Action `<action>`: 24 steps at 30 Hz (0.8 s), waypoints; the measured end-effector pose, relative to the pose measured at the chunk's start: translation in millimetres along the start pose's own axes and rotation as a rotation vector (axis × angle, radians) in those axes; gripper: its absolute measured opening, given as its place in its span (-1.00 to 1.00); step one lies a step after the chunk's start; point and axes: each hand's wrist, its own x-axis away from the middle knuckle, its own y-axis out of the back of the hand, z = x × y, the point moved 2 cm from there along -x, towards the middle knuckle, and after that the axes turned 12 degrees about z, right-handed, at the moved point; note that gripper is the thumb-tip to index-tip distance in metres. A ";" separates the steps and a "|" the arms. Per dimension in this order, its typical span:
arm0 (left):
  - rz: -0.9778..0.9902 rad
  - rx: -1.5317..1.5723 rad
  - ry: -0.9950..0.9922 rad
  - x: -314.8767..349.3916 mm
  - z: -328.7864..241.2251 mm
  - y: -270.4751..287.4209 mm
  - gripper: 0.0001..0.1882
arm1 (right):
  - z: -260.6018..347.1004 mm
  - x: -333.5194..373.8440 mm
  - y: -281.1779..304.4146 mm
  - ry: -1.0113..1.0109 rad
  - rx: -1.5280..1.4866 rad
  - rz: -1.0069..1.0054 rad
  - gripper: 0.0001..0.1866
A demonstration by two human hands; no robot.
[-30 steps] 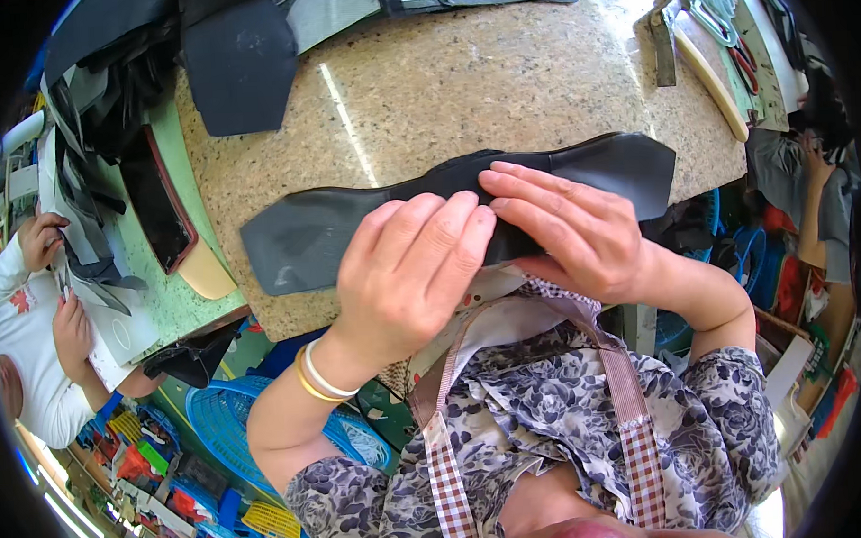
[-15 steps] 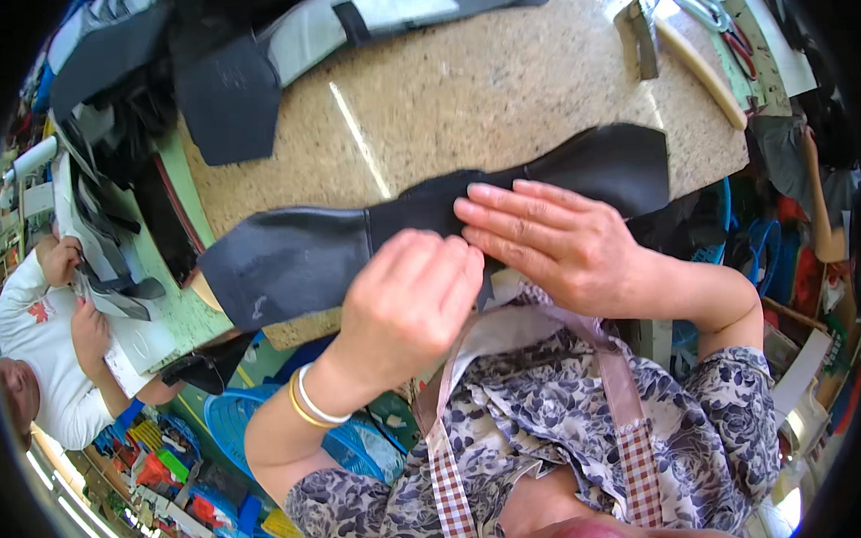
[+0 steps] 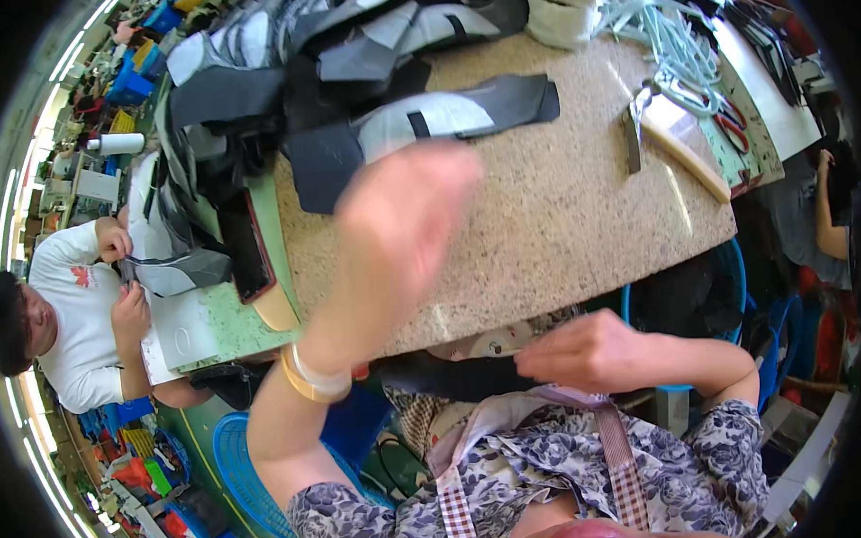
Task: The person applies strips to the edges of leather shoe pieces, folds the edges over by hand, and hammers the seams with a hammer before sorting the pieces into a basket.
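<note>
Blurred by motion, my left hand (image 3: 410,222) is over the table, close to a black panel with a pale backing and a small dark tab (image 3: 501,105). Its fingers are too smeared to read. Below the table's near edge, my right hand (image 3: 585,354) is closed on one end of a long black leather-like piece (image 3: 453,375). That piece stretches across in front of my apron, and part of it is hidden.
The speckled table top (image 3: 561,207) bears a hammer (image 3: 677,142), red-handled scissors (image 3: 732,126) and pale cords (image 3: 664,33). Black panels (image 3: 225,96) are heaped far left. A blue basket (image 3: 243,456) stands below. At left, a person (image 3: 81,310) handles a panel.
The black piece has left the table top and is now below its near edge in my right hand. My left hand has moved forward over the table towards the panels.
</note>
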 end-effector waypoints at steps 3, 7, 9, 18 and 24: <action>-0.269 -0.335 0.031 -68.8 87.7 24.3 -0.77 | -17.3 -47.0 58.3 -0.010 0.220 -0.285 -0.80; -0.081 -0.305 0.417 -136.3 188.4 12.2 -0.53 | -84.7 -126.2 105.4 -0.081 0.424 -0.440 -0.73; 0.113 -0.284 0.573 -154.4 227.4 4.2 -0.43 | -123.7 -169.4 108.1 -0.131 0.539 -0.515 -0.67; 0.070 -0.192 0.594 -169.9 234.7 5.8 -0.52 | -182.7 -203.9 90.9 -0.352 0.829 -0.384 -0.58; 0.214 -0.369 0.484 -157.8 223.5 18.7 -0.57 | -187.0 -209.9 90.9 -0.347 0.792 -0.376 -0.59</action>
